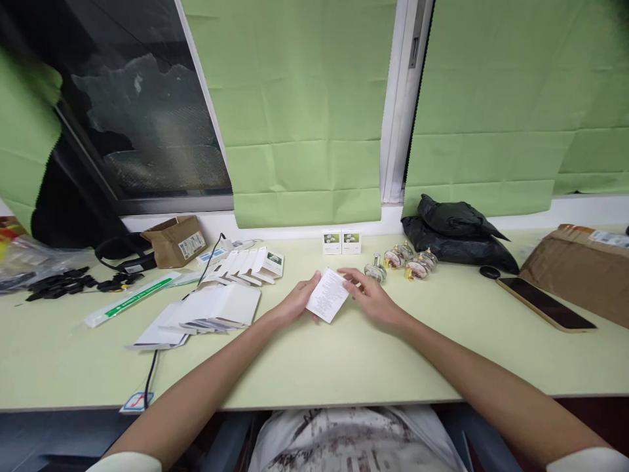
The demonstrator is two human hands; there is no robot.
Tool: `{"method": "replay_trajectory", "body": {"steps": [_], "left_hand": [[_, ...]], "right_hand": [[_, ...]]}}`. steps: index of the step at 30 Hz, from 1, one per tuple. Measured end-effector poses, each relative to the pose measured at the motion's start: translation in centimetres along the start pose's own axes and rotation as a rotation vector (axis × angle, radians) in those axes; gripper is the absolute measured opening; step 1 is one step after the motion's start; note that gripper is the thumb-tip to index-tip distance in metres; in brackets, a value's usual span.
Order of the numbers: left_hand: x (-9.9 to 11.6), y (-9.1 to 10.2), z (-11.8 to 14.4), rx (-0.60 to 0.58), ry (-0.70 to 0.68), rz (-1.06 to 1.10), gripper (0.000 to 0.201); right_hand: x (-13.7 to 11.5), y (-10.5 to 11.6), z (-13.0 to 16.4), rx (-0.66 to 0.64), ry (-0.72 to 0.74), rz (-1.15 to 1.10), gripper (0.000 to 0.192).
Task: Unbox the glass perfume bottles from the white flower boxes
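Observation:
A flat white carton covered in small print is tilted in front of me above the table. My left hand grips its left edge, thumb on the near face and fingers mostly hidden behind. At the upper right corner, my right hand pinches the carton between thumb and curled fingers. Just beyond the right hand stands a small glass bottle, with several more glass bottles with gold-coloured parts beside it. Two small white boxes with green pictures stand side by side at the back.
Several flat white cartons lie overlapping on the left, with a row of white boxes behind. A brown box, black cable and green-striped packet are also left. Rightward are black bags, a phone and a brown parcel.

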State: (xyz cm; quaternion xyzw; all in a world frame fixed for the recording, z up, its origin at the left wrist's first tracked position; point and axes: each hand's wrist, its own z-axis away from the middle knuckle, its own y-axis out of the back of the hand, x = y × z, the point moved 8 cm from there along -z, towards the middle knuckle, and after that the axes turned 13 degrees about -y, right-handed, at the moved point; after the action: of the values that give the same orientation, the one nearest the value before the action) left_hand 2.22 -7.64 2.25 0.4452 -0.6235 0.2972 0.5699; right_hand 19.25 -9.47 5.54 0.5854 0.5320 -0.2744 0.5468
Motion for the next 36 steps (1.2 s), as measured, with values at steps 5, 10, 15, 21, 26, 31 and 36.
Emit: {"method": "replay_trajectory", "body": {"steps": [5, 10, 15, 21, 26, 31, 36], "left_hand": [[3.1, 0.9, 0.7, 0.147, -0.320, -0.359, 0.074], [5.0, -0.8, 1.6, 0.091, -0.513, -0.868, 0.091], [4.6, -0.5, 1.6, 0.134, -0.404, -0.914, 0.088], [5.0, -1.2, 2.0, 0.121, -0.474, -0.823, 0.071], [6.1, -1.9, 2.2, 0.025, -0.634, -0.991, 0.071], [6.4, -2.2, 2.5, -0.069, -0.751, -1.170, 0.073], [6.2, -2.1, 2.3, -0.059, -0.731, -1.138, 0.070]], "right_hand": [[2.0, -0.3, -0.9, -0.005, -0.115, -0.151, 0.037], [3.6, -0.3, -1.7, -0.021, -0.233, -0.378, 0.042], [2.5, -0.7, -1.3, -0.107, -0.228, -0.430, 0.041], [1.9, -0.8, -1.0, -0.128, -0.177, -0.386, 0.041], [1.5, -0.4, -0.9, -0.075, -0.106, -0.283, 0.039], [0.7, -0.1, -0.3, 0.015, -0.006, 0.000, 0.034], [0.7, 0.2, -0.2, 0.047, 0.025, 0.101, 0.049]]}}
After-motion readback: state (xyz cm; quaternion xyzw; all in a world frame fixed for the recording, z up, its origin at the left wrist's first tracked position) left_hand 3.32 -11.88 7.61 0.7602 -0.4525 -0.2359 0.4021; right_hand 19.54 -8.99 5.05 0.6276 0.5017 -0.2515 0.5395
